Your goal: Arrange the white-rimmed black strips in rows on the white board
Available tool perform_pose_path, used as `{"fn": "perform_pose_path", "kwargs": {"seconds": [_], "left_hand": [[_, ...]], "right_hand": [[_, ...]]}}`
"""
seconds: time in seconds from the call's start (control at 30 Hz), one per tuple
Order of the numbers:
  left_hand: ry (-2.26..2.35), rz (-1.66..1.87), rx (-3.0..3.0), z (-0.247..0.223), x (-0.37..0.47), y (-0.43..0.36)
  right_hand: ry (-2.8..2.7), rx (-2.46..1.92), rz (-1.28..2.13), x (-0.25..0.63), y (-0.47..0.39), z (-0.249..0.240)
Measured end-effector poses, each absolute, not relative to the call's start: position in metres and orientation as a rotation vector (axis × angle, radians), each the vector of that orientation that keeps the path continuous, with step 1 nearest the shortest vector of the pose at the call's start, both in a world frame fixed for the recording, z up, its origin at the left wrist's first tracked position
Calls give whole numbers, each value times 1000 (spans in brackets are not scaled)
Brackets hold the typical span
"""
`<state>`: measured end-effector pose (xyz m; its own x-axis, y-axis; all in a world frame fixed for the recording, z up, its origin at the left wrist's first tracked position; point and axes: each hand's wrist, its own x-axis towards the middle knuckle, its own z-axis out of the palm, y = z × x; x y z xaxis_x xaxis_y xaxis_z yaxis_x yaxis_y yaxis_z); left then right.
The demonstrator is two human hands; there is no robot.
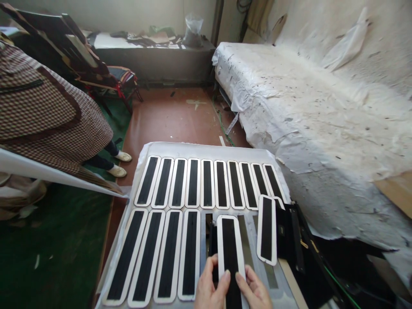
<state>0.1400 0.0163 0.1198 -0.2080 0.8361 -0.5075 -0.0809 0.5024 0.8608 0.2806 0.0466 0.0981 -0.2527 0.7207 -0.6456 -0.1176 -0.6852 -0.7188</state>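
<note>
Both hands grip a long black panel with a white, rounded border (229, 240) near the front edge of the work surface. My left hand (210, 286) closes on its left side, the thumb lying on the black face. On the opposite edge, my right hand (253, 291) pinches the border with its thumb on top; the lower end runs out of view. Several matching panels (170, 255) lie to the left in a row, with a second row (207, 184) behind. One loose panel (267, 229) rests askew at the right. Bare slots (247, 240) show beside the held panel.
A white-covered board (206, 150) carries the panels. Dark pieces (289, 236) pile against its right edge. A cloth-draped, stained table (273, 98) stands at the right. At the left is a person in a checked apron (48, 98), near a chair (119, 77). A plastic bag (193, 32) sits at the back.
</note>
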Motion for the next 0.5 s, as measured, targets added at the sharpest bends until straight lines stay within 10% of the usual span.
{"fn": "perform_pose_path", "kwargs": {"seconds": [0.5], "left_hand": [[1498, 637, 595, 63, 114, -15]], "right_hand": [[-879, -1426, 2051, 260, 108, 87]]}}
